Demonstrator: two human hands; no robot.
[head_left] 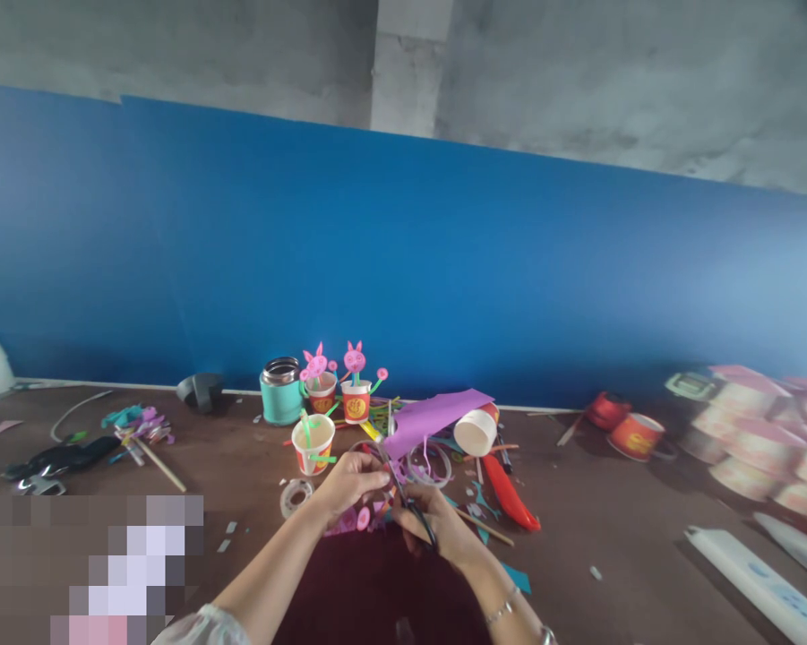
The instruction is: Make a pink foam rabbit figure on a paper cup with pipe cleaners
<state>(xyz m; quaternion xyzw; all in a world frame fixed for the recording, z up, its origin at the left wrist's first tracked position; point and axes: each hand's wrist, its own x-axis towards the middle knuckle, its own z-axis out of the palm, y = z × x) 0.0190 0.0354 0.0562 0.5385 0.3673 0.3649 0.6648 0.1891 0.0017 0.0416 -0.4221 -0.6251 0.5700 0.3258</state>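
My right hand [436, 524] is closed round a pair of scissors [424, 521] with dark handles, their blades pointing up and left. Close to the blades, my left hand [355, 488] is pinched, and what lies between its fingertips is too small to make out. Pink paper scraps [341, 523] lie on the table under both hands. Just beyond them is a purple sheet [436, 417], partly against a white paper cup [476, 434] on its side. A cup with green straws [313, 442] and a roll of clear tape [296, 497] are left of my left hand.
Two cups with pink animal figures [356, 400] stand at the back beside a teal thermos [282, 394]. A red, pointed object [510, 493] lies right of my hands. Farther right are stacked paper cups [745, 430] and a white power strip [759, 582].
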